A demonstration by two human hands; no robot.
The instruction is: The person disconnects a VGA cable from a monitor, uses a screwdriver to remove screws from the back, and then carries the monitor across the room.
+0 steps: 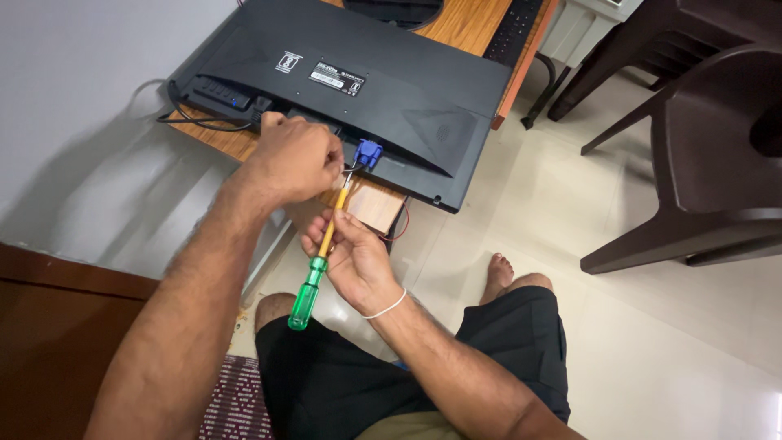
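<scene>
The left hand is clenched near the tip of the screwdriver and steadies it just beside the blue connector, which sits plugged into the back of the black monitor lying face down on the wooden table. The right hand grasps the yellow shaft above the green handle. I think the tip should sit straight in the connector's screw, with gentle turning, so it does not slip.

Black shorts, white wristband
</scene>
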